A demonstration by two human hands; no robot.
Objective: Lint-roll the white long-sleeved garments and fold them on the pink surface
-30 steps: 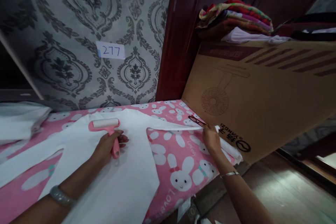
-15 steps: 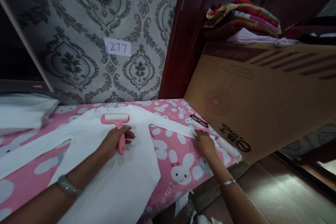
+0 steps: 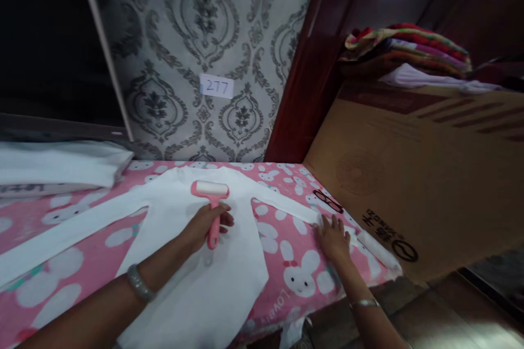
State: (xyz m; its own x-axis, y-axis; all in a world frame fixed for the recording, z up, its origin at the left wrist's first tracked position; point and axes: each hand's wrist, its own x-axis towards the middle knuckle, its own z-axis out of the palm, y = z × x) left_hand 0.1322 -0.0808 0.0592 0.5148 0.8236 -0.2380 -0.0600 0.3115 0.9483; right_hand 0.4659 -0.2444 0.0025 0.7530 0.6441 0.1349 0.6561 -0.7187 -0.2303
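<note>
A white long-sleeved top (image 3: 172, 278) lies spread on a pink cloth with a bunny print (image 3: 286, 251). My left hand (image 3: 204, 226) is closed around the handle of a pink lint roller (image 3: 213, 210), whose white roll is over the upper chest of the top. Whether the roll touches the fabric I cannot tell. At the cuff of the sleeve on the right, my right hand (image 3: 334, 237) rests with its fingers stretched and spread. Just beyond that hand lies a white roll (image 3: 379, 251), near the cloth's right edge.
Dark-framed glasses (image 3: 328, 201) lie near a large cardboard box (image 3: 434, 174) on the right. Folded clothes (image 3: 413, 49) are stacked above the box. Folded white fabric (image 3: 61, 163) sits at the left, below a dark screen (image 3: 45, 38). A paper marked 277 (image 3: 216, 86) is on the wall.
The view has turned left, so everything appears further right. The fingers of my right hand are spread wider at the cuff. My left hand still holds the lint roller over the chest.
</note>
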